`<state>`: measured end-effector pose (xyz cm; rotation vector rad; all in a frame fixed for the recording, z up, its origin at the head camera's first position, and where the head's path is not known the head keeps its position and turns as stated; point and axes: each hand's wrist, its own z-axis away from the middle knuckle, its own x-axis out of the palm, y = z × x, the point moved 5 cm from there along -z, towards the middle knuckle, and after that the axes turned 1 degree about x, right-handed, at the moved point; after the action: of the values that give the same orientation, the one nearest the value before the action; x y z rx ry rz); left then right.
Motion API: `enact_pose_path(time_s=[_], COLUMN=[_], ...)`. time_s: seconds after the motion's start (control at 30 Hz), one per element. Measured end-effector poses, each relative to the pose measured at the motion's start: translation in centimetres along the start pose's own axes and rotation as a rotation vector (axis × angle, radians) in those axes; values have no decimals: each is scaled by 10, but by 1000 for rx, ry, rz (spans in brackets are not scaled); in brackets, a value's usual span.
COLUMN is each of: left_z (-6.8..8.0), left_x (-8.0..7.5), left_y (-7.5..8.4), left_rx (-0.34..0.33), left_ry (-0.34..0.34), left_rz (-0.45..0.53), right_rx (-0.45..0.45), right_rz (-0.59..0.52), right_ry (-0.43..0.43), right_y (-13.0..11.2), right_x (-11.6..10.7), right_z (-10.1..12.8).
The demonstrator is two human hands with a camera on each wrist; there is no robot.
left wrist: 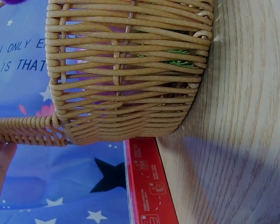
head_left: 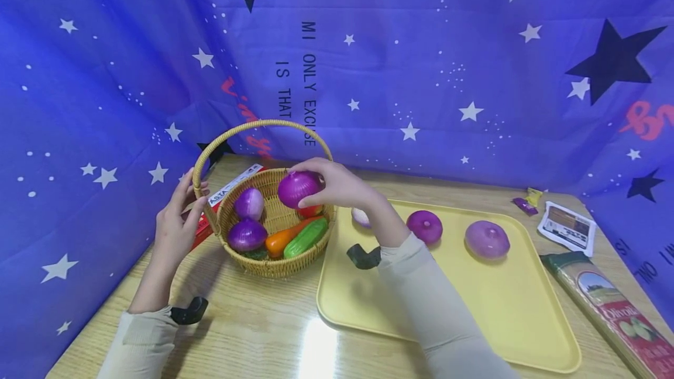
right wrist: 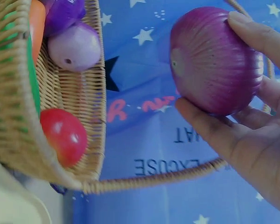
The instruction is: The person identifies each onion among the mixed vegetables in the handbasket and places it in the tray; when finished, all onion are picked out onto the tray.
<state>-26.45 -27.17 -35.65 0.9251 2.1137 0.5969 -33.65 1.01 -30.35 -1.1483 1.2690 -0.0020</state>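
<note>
My right hand [head_left: 344, 186] grips a purple onion [head_left: 299, 189] above the right half of a wicker basket [head_left: 274, 268]. In the right wrist view, fingers and thumb curve round that onion [right wrist: 214, 65], which is clear of the basket's rim. On the other side, my left hand [head_left: 176, 218] holds the basket's arched handle [head_left: 205, 162] near its left foot. Inside lie two more purple onions, one pale-topped [head_left: 250, 203] and one darker [head_left: 247, 234], an orange carrot-like piece [head_left: 284, 240], a green cucumber-like piece [head_left: 306, 237] and a round red piece [right wrist: 64, 136].
A yellow tray [head_left: 495, 320] right of the basket bears a dark purple onion [head_left: 424, 227], a paler onion [head_left: 487, 240] and a whitish piece partly behind my wrist. A red box [head_left: 202, 230] lies behind the basket. Packets [head_left: 567, 228] and a long bag [head_left: 611, 314] lie at right.
</note>
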Motion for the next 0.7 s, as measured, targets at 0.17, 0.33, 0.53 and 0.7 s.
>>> enact_pose_path(time_s=[0.17,0.33,0.53,0.7], left_z=[0,0,1,1], left_x=[0,-1,-2,0], left_y=[0,-1,-1,1], left_rx=[-4,4,13,10], left_ry=[-1,-1,-1,-4], left_rz=[-11,-17,-22,-15], right_rx=[-38,-48,-18,-5], right_rz=[-90,-138,-106,-62], right_ry=[64,112,159,203], right_y=[0,6,16,25], right_x=[-14,-23,-31,-38], right_z=[23,45,71,93])
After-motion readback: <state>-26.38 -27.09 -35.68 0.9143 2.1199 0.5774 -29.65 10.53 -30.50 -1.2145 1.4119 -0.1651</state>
